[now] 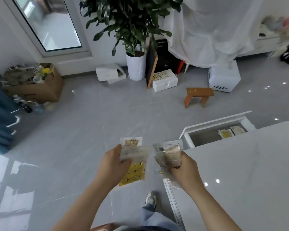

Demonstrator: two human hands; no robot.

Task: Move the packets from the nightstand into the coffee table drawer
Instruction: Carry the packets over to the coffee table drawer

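- The grey tiled floor (90, 130) fills most of the view.
- The white table (249, 164) takes up the right side, its top glossy.
- A leafy plant (132, 22) stands in a white pot (135, 67) by the far wall.
- The drawer (215, 122) is pulled open at the table's far end, with two stowed packets (225, 133) lying flat inside, side by side.
- A wooden stool (198, 95) stands on the floor beyond the drawer.
- The left hand (113, 162) grips the left bunch (133, 154) of clear packets over the floor (a yellow packet (133, 175) hangs lowest).
- The right hand (185, 169) clutches the right bunch (171, 155) near the table's corner, short of the drawer.
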